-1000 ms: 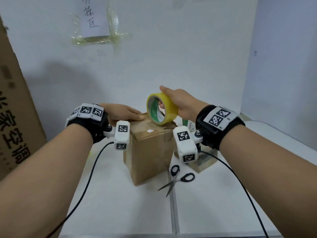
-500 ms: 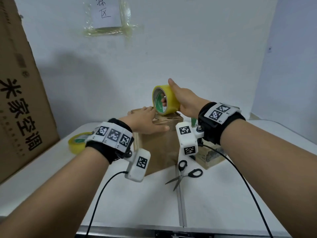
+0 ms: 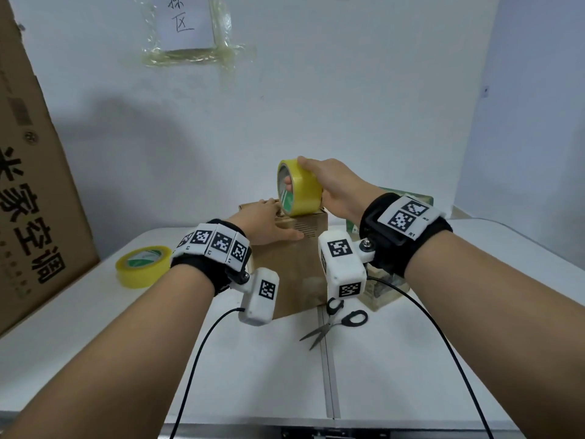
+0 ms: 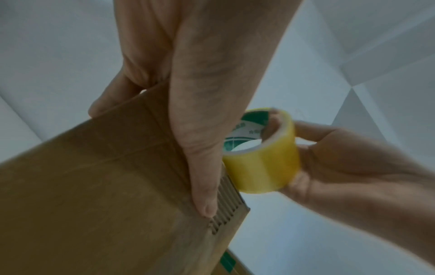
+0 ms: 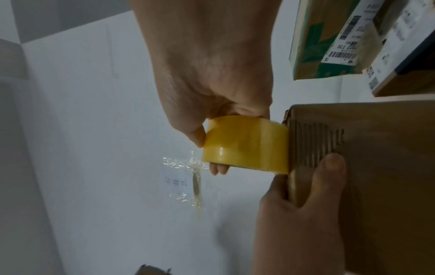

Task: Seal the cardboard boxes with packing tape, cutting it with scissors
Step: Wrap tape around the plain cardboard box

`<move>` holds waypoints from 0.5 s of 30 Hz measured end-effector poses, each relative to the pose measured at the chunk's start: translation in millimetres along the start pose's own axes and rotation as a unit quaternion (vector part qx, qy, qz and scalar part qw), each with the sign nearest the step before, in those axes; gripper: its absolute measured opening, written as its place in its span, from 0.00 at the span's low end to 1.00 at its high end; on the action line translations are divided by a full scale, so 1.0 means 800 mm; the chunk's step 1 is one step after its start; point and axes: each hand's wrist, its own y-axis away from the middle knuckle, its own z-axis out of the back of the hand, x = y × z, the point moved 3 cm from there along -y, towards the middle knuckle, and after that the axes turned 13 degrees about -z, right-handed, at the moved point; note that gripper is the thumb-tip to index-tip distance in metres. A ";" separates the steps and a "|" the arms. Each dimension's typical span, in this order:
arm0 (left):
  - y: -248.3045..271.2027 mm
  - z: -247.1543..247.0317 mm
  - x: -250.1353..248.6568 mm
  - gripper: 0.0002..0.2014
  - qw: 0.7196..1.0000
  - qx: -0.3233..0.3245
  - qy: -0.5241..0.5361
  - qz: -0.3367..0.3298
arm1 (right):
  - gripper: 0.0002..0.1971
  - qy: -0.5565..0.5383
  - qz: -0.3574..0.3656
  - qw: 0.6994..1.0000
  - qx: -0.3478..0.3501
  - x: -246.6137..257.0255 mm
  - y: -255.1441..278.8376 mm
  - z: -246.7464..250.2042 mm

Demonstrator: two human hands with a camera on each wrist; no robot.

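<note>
Tape roll (image 3: 299,188) stands on edge atop small cardboard box (image 3: 294,267), hole facing left. Right hand (image 3: 335,185) grips it, fingers through core, thumb over rim. Looks light, stiff, slick outside, so hold by core. Left hand (image 3: 266,223) lies flat, pressing box top. Scissors (image 3: 332,324) lie on table (image 3: 411,359) just in front of box.

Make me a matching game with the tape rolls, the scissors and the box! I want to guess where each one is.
Things:
1. tape roll in the right hand
2. second tape roll
3. scissors
4. brown box

Places:
A. lying flat on the table, left of the box
B. under the left hand, which presses on its top
C. held upright against the box's top far edge
D. lying on the table in front of the box, blades apart

Pairs: 1-C, 2-A, 3-D, 4-B
</note>
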 end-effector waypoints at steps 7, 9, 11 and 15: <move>-0.010 0.000 0.005 0.32 1.000 0.000 -0.007 0.028 | 0.13 0.026 -0.026 0.999 0.012 0.004 0.030 0.007; -0.013 0.001 0.004 0.29 0.999 0.004 -0.021 0.024 | 0.14 0.044 -0.045 0.998 -0.002 -0.006 0.034 0.020; -0.016 0.001 0.002 0.28 0.999 0.003 -0.029 0.023 | 0.13 0.054 -0.058 0.997 -0.009 -0.014 0.039 0.029; -0.019 0.003 0.001 0.26 0.999 0.006 -0.019 0.046 | 0.14 0.070 -0.071 0.995 -0.019 -0.017 0.042 0.038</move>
